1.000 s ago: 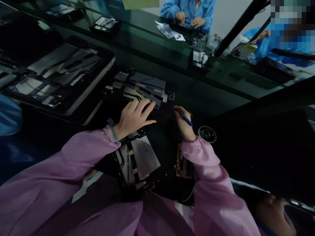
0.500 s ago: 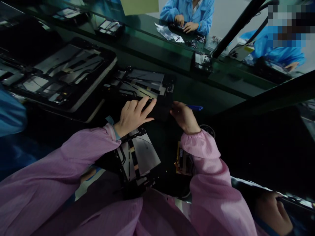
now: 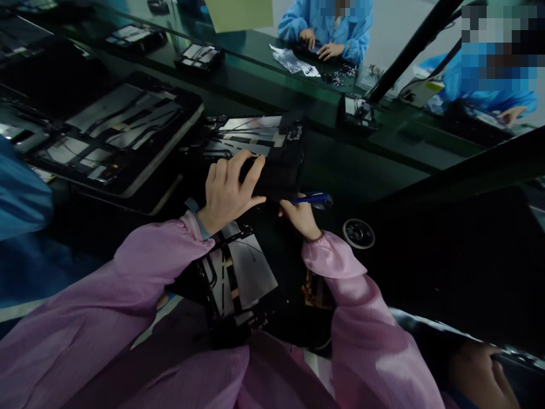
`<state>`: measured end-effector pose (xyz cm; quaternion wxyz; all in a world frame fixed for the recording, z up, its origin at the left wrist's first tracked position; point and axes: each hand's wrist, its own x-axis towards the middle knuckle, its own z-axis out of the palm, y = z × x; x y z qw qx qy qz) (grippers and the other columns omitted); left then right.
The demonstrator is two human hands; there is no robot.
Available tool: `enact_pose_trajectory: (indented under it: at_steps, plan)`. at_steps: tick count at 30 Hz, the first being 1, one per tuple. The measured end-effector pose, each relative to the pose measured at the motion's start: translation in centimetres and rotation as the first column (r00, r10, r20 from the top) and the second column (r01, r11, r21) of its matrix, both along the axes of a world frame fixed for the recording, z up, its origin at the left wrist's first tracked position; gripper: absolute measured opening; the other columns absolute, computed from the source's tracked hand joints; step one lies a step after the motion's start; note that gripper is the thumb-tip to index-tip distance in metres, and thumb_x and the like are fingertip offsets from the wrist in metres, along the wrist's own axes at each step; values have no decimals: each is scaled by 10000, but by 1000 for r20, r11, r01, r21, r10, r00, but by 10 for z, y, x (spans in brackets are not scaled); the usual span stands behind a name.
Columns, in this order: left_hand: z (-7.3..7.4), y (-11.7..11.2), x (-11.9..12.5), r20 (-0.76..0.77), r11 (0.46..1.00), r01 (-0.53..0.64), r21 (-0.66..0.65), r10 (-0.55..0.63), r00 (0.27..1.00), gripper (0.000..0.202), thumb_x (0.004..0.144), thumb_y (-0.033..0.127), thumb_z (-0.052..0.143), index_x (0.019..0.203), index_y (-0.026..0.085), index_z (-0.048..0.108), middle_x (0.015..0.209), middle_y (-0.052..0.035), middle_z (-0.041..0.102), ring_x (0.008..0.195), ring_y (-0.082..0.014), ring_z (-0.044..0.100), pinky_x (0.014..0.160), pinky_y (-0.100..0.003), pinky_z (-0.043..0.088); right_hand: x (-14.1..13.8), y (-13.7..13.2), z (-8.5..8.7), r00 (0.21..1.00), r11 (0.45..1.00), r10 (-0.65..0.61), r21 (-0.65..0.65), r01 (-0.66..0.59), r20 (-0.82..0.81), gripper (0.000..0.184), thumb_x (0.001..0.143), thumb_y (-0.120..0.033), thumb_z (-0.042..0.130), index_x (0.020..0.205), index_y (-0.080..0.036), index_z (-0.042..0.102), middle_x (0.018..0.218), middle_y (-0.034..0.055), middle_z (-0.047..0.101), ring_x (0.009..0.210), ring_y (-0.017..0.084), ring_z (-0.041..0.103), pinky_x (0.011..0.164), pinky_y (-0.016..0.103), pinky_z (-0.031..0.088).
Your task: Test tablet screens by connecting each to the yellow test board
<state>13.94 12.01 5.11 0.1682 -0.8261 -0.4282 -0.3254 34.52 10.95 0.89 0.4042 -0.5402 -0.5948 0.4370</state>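
Note:
My left hand grips the near edge of a black open device panel with silver plates and cables inside, tilting that edge up off the dark bench. My right hand is under the panel's right near corner, fingers curled around a blue pen that points right. A second open panel with silver plates lies flat just below my hands, between my pink sleeves.
A large black tray holding an opened device lies at left. A round black-and-silver part sits right of my right hand. Small trays stand on the green conveyor. People in blue coats work across it; another hand shows at bottom right.
My left hand went from lying flat on the panel to gripping its near edge and lifting it. My right hand slid under the corner, and the pen swung to point right.

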Motion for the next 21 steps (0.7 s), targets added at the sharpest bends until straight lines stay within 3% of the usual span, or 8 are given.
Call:
enact_pose_trajectory:
  at_steps: [4,10,14,17,21]
  plan:
    - [2,0,0,-8,1000,-6,6,6,1000,846,661,517,779,1356,240,383,1311,-214,491,1046,-399,552,808,-497,435,-2,3,-2,990,995,-29,94,16,139,275,799,-310,568,559,-215,474,458,-36,534,450,112,525,532,239,427]
    - [3,0,1,-18,999,-24,23,25,1000,838,680,525,760,1369,243,376,1296,-208,506,1032,-396,553,796,-498,436,-3,3,-5,984,988,-47,152,21,173,286,798,-259,547,527,-214,467,466,-30,540,466,119,536,572,254,437]
    - [3,0,0,1,1000,-15,-13,15,1000,843,673,521,765,1372,244,383,1321,-205,491,1044,-394,547,803,-488,433,0,2,-4,997,995,-67,70,64,43,277,816,-357,574,593,-210,500,465,-35,538,440,112,519,512,239,418]
    - [-2,-2,-1,-29,998,-4,-59,2,1000,879,689,529,748,1413,236,346,1349,-219,473,1012,-383,553,797,-474,420,8,0,-4,978,982,-191,-3,191,-83,293,848,-462,523,687,-217,518,504,-39,536,473,121,546,481,227,413]
    - [-16,-11,1,-192,989,23,-143,-51,980,804,793,514,651,1463,269,281,1370,-197,480,936,-329,559,758,-426,407,19,-4,-10,950,949,-306,-100,299,-64,157,790,-371,568,786,-216,590,675,-10,603,644,149,603,600,248,481]
